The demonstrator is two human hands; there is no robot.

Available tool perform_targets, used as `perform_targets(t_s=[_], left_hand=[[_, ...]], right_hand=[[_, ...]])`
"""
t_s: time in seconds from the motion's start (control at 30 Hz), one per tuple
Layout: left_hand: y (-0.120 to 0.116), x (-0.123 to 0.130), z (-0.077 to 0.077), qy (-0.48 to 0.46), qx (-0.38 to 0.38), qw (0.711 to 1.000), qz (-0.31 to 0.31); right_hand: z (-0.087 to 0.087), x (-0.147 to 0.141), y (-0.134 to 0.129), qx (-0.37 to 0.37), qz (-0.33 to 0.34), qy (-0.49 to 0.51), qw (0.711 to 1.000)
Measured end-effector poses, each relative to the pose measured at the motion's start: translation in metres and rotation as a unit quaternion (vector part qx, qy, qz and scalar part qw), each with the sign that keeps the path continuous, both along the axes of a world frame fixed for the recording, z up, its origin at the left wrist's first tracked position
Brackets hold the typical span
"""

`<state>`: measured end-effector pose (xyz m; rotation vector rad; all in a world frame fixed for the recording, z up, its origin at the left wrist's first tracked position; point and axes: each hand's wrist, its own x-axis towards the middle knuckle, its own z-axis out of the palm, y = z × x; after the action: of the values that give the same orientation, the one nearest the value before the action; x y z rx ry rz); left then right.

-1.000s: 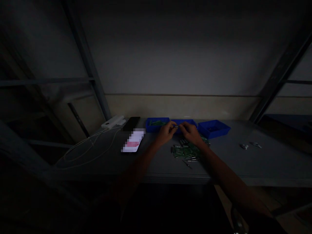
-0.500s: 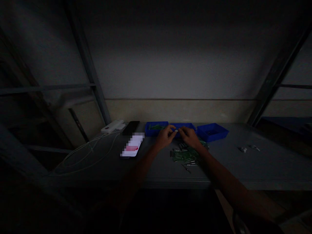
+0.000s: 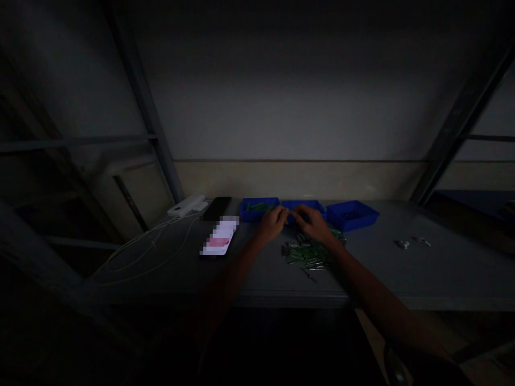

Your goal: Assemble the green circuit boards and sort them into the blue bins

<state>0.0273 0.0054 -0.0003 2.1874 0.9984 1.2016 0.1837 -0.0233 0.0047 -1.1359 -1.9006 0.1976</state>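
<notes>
In front of the middle blue tray (image 3: 322, 204), my left hand (image 3: 274, 221) is closed in a pinch with its fingertips together. What it pinches is too small and dark to make out. My right hand (image 3: 313, 222) faces it a short gap away, thumb and fingers also pinched, and its grip is hidden by the dark. Below both hands lies a heap of green and silvery parts (image 3: 304, 253), among them thin metal pins, with one loose pin (image 3: 309, 275) nearer the front edge. The left blue tray (image 3: 249, 216) holds more green parts.
A third blue tray (image 3: 354, 219) stands to the right, with small white pieces (image 3: 402, 244) beyond it. On the left lie a lit phone (image 3: 219, 237), a dark phone-like slab (image 3: 218, 208) and a white power strip (image 3: 188, 206) with trailing cables. Metal posts (image 3: 163, 161) frame the grey table (image 3: 169, 279).
My hands stay in nearly the same place. The fingertips have shifted slightly, and the small pale piece seen between them before is now mostly hidden. The view has tilted a little.
</notes>
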Motion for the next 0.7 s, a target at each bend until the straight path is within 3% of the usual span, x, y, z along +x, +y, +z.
perform_targets(t_s=[0.23, 0.57, 0.7], left_hand=[[-0.0063, 0.0, 0.0012, -0.025, 0.024, 0.998, -0.049], [-0.0041, -0.0005, 0.004, 0.007, 0.014, 1.0, 0.018], [-0.0012, -0.0005, 0.0023, 0.0, 0.001, 1.0, 0.027]], right_hand=[[-0.0006, 0.0039, 0.0029, -0.01, 0.002, 0.034, 0.999], [-0.0028, 0.0018, 0.0015, -0.014, 0.034, 0.01, 0.999], [-0.0019, 0.0006, 0.0014, 0.003, 0.012, 0.001, 1.0]])
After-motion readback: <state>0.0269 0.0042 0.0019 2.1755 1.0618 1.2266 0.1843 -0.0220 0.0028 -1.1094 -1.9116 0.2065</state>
